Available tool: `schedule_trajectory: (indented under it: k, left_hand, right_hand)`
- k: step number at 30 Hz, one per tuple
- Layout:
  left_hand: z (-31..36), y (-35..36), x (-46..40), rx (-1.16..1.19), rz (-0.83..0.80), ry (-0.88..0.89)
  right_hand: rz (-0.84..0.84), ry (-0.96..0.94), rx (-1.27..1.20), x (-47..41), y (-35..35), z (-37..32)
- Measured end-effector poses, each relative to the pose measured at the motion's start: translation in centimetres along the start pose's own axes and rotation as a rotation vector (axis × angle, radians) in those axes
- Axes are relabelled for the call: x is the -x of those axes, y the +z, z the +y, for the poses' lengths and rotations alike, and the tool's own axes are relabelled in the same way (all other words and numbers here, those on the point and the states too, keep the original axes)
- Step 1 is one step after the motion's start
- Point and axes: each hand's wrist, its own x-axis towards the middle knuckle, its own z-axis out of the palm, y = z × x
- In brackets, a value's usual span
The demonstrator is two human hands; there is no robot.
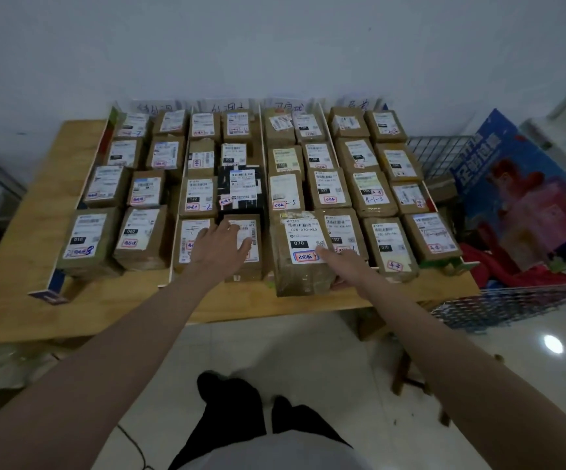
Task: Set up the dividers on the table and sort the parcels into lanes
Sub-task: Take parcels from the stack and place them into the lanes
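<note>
Several brown parcels with white labels lie in rows on the wooden table (30,232), split into lanes by thin white dividers (174,245). My left hand (222,247) lies flat, fingers straight, on a front parcel (252,266) of the second lane. My right hand (341,266) rests against the right side of a large parcel (297,266) marked 070, at the front of the third lane; its fingers are partly hidden between that parcel and its neighbour (344,228). One black parcel (241,189) sits in the second lane.
Paper lane labels (229,106) stand against the wall behind the table. A wire basket (512,300) with a blue box (512,184) and red cloth stands at the right. The table's left part is bare wood. My feet are on a tiled floor below.
</note>
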Motion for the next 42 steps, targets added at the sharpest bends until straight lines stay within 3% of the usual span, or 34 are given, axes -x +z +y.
schedule_trajectory:
  k: [29,42]
  left_hand:
    - [-0.9,1.8,-3.7,0.008,-0.065,-0.013]
    - [-1.3,2.7,-4.8,-0.011,-0.125,-0.021]
  right_hand:
    - [0.061,0.018,0.098,-7.3,1.3,-1.9]
    - [0.15,-0.007,-0.049,-9.7,1.7,-1.8]
